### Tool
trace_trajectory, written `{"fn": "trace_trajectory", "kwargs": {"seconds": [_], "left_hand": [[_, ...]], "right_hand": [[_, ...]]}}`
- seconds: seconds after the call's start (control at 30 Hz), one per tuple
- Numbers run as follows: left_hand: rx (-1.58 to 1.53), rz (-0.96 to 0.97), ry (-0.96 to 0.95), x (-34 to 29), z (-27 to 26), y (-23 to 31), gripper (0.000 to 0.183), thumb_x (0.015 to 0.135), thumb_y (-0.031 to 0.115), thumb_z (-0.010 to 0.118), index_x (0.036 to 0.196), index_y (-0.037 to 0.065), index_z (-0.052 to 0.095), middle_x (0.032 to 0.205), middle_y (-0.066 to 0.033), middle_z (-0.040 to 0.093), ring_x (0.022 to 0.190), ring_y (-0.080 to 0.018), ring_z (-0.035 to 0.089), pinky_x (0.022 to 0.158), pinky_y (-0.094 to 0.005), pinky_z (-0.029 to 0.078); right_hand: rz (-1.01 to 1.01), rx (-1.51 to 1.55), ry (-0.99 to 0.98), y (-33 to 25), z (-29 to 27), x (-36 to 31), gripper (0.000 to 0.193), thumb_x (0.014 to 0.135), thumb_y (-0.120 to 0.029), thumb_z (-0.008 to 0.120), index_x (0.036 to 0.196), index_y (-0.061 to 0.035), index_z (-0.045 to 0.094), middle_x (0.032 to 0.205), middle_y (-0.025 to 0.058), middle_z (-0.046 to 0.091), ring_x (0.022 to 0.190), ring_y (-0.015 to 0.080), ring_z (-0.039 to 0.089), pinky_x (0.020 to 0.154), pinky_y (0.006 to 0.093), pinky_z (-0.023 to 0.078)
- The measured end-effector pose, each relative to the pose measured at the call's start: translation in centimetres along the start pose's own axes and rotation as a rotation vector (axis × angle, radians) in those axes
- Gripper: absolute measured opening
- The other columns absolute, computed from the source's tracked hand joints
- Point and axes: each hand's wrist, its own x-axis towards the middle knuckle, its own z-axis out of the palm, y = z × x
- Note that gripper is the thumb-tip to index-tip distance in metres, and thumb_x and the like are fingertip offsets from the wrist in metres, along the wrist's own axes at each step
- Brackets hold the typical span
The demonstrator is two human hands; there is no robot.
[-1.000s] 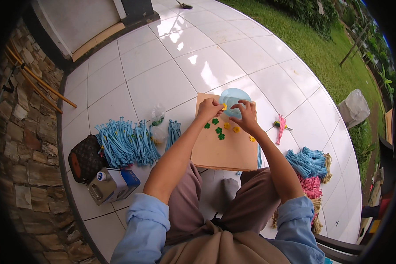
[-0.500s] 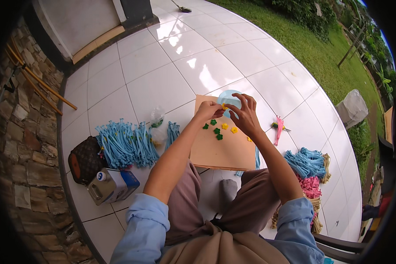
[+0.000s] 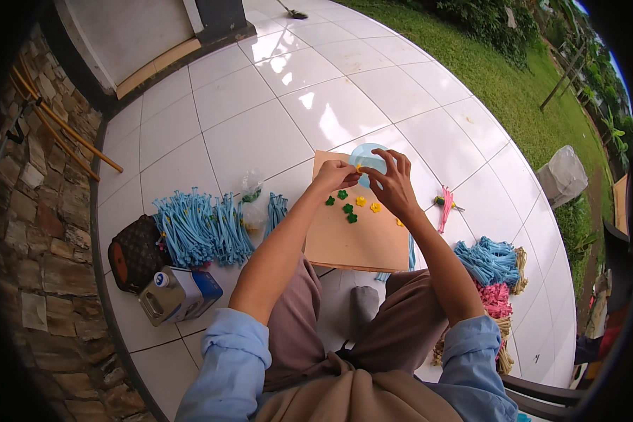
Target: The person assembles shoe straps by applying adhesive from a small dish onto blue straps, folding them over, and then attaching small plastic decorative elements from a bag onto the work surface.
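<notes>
Between my two hands is a small yellow flower-shaped piece (image 3: 359,169), partly covered by fingers. My left hand (image 3: 335,174) pinches it from the left. My right hand (image 3: 392,181) has its thumb and index finger closed at the piece's right side, the other fingers raised and curved. Both hands are above the far part of a brown cardboard sheet (image 3: 352,246), in front of a pale blue translucent bowl (image 3: 367,152). On the sheet lie several green flower pieces (image 3: 348,209) and several yellow flower pieces (image 3: 375,207), one half hidden by my right forearm.
To the left are bundles of light blue cords (image 3: 204,228), a clear plastic bag (image 3: 253,200), a brown bag (image 3: 135,254) and a grey jug (image 3: 179,295). At right lie a pink bundle (image 3: 445,211) and blue bundles (image 3: 487,261) beside pink and tan ones (image 3: 496,299).
Both hands stay almost in place, with slight finger movement around the yellow flower piece. The pieces on the cardboard have not moved.
</notes>
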Motion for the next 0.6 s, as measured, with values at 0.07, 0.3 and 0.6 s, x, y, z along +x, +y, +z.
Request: {"fn": "trace_trajectory", "kwargs": {"seconds": [0.07, 0.3, 0.6], "left_hand": [[0.014, -0.004, 0.001, 0.1, 0.0, -0.1, 0.019, 0.086, 0.012, 0.053, 0.093, -0.006, 0.053, 0.091, -0.0119, 0.060, 0.082, -0.0166, 0.062, 0.077, -0.0246, 0.053], [0.042, 0.019, -0.029, 0.3, -0.1, -0.2, 0.018, 0.087, 0.013, 0.053, 0.092, -0.004, 0.053, 0.093, -0.0121, 0.060, 0.082, -0.0165, 0.062, 0.077, -0.0251, 0.052], [0.099, 0.038, -0.022, 0.2, 0.3, 0.0, 0.018, 0.087, 0.013, 0.052, 0.093, -0.004, 0.053, 0.094, -0.0123, 0.061, 0.082, -0.0164, 0.062, 0.076, -0.0254, 0.052]], "right_hand": [[0.003, 0.005, 0.006, 0.0, 0.0, 0.0, 0.027, 0.063, -0.008, 0.067, 0.087, -0.0207, 0.066, 0.117, 0.0021, 0.046, 0.111, 0.0266, 0.037, 0.092, 0.0437, 0.032], [0.038, 0.020, 0.013, 0.1, 0.0, 0.0, 0.024, 0.065, -0.007, 0.066, 0.085, -0.0186, 0.065, 0.116, 0.0034, 0.045, 0.111, 0.0281, 0.037, 0.092, 0.0436, 0.032], [0.134, 0.079, -0.007, 1.1, -0.9, -0.6, 0.026, 0.067, 0.001, 0.060, 0.087, -0.0160, 0.062, 0.116, 0.0045, 0.045, 0.111, 0.0293, 0.036, 0.092, 0.0435, 0.032]]}}
